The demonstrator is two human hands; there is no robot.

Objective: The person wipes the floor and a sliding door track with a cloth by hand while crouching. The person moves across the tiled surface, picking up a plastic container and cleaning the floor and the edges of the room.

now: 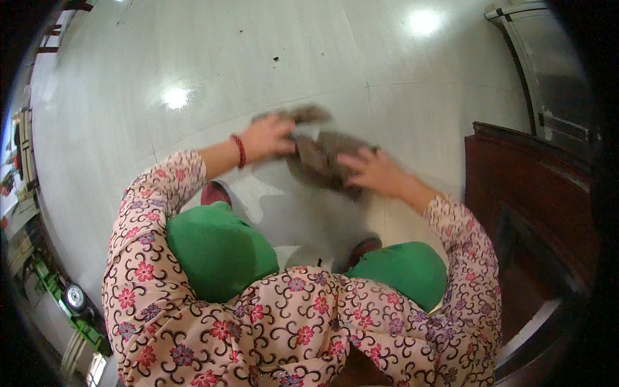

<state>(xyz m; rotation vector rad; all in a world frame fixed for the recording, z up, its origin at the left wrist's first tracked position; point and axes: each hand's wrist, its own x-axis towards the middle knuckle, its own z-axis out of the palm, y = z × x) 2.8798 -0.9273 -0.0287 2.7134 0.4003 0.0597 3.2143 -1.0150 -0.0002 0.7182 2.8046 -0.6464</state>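
Note:
A greyish-brown item, cloth-like but too blurred to name surely, hangs over the floor in front of my knees. My left hand grips its left part, with a red bracelet around the wrist. On the other side, my right hand has its fingers spread over the item's right part. Motion blur covers both hands, and the fingertips are partly lost against the brown folds. A shadow falls on the pale floor below.
Light tiled floor stretches ahead, with a small dark speck on it. Dark red-brown wooden furniture stands close on the right, behind it a metal-framed panel. A green frame with a wheel is at lower left. My green-covered knees are bent.

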